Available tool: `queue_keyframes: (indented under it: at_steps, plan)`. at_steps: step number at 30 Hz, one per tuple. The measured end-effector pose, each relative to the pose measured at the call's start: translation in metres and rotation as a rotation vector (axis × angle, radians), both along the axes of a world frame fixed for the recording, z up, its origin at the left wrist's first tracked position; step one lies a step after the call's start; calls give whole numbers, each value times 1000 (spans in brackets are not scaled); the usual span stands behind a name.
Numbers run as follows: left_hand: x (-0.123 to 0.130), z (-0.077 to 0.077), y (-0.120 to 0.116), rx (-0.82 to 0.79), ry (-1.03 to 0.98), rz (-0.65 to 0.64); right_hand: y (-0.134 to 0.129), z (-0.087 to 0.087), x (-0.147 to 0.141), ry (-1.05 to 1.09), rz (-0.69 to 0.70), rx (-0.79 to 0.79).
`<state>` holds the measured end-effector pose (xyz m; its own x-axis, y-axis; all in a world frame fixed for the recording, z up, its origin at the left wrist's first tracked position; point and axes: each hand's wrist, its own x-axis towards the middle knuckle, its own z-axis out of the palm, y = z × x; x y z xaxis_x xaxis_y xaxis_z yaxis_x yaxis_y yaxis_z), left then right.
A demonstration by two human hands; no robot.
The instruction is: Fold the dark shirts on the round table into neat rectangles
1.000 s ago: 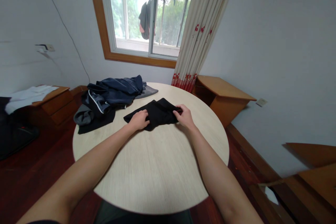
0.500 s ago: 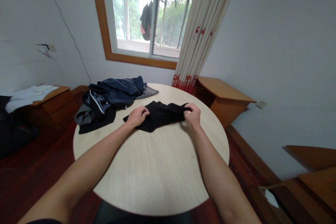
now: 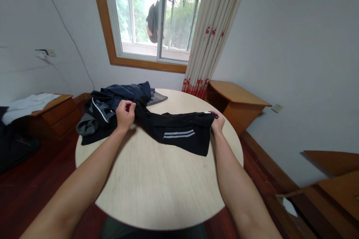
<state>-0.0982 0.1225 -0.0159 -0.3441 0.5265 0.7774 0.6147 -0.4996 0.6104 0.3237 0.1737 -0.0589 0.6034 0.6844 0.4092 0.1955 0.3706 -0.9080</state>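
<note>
A black garment [image 3: 179, 129] with two parallel grey stripes is stretched sideways across the round table [image 3: 157, 183]; I cannot tell its exact kind. My left hand [image 3: 125, 115] pinches its left end, raised a little off the tabletop beside the clothes pile. At the opposite end, my right hand [image 3: 218, 122] is closed on a corner, close to a small white label. The lower right edge of the cloth hangs down to the tabletop.
A heap of clothes [image 3: 120, 95], navy, grey and black, lies at the table's back left. Behind stand a wooden cabinet [image 3: 238, 95], a curtain [image 3: 209, 37] and a window. White cloth [image 3: 30, 106] covers a drawer unit at the left.
My hands have moved apart, the left one leftward and up, the right one slightly rightward. The bunched black garment is now spread wider, showing its grey stripes and white label.
</note>
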Motion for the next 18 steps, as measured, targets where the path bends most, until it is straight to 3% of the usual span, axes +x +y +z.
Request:
queue_keyframes:
  at_steps: [4, 7, 9, 13, 18]
  plan:
    - [-2, 12, -8, 164, 78, 53, 0, 8, 10, 5, -88, 105]
    - [-20, 21, -8, 248, -46, 189, 1, 18, 35, 131, -260, 355]
    - [-33, 23, -5, 237, -140, 251, 3, 21, 46, 212, -273, 463]
    - [-44, 19, 1, 171, -237, 256, 5, 16, 43, 209, -184, 450]
    - [-48, 20, 3, 165, -283, 331, 2, 14, 33, 125, -204, 372]
